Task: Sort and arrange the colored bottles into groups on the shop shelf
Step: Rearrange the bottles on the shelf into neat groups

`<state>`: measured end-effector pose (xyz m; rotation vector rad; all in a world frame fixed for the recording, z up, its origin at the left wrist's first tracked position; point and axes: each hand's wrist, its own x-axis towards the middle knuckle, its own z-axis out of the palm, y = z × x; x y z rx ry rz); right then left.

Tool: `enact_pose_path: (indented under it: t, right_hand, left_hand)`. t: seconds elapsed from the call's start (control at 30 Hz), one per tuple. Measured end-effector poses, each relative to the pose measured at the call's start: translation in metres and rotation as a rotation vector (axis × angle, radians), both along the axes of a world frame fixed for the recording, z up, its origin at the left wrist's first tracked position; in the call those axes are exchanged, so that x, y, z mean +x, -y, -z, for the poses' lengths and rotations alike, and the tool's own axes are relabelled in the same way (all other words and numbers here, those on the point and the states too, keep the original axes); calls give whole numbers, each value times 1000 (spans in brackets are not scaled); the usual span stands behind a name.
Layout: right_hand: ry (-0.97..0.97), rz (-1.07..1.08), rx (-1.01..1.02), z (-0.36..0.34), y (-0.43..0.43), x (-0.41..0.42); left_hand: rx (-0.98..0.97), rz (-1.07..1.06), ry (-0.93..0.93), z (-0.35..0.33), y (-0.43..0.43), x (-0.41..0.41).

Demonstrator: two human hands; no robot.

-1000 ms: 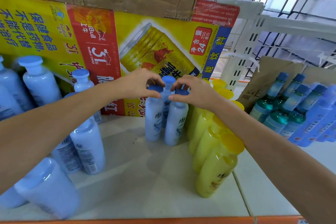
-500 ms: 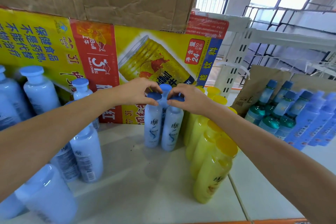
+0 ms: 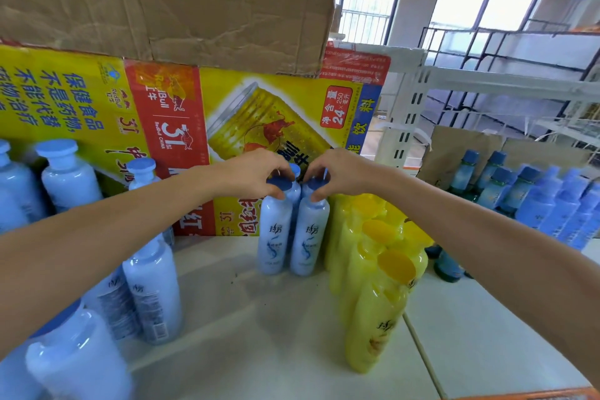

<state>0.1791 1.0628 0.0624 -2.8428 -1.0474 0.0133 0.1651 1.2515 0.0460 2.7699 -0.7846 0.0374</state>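
Two light blue bottles with dark blue caps stand side by side at the back of the white shelf (image 3: 276, 334). My left hand (image 3: 256, 172) grips the cap of the left bottle (image 3: 274, 237). My right hand (image 3: 341, 172) grips the cap of the right bottle (image 3: 308, 237). A third blue bottle's cap (image 3: 294, 169) peeks out behind them. A row of yellow bottles (image 3: 373, 276) stands just to their right, touching or nearly touching. More light blue bottles (image 3: 152, 286) stand and lean at the left.
A yellow and red drink carton (image 3: 162, 114) forms the back wall, with a brown cardboard box (image 3: 162, 0) on top. Darker blue and green-bottomed bottles (image 3: 535, 201) crowd the shelf at the right, beyond a white upright post (image 3: 402, 127).
Both hands stay on the caps of the two blue bottles. The bottles have stayed close against the yellow row; the view has tilted up a little.
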Motion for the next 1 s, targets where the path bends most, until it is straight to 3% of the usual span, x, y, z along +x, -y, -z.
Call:
enact_pose_path:
  t: [0.7,1.0]
  right_hand:
    - [59,46,-46,7,7,2]
    - [116,43,-60,11,6,4]
  left_hand:
    - [59,37,61,5,13,2]
    - [-43,32,82,15,18,7]
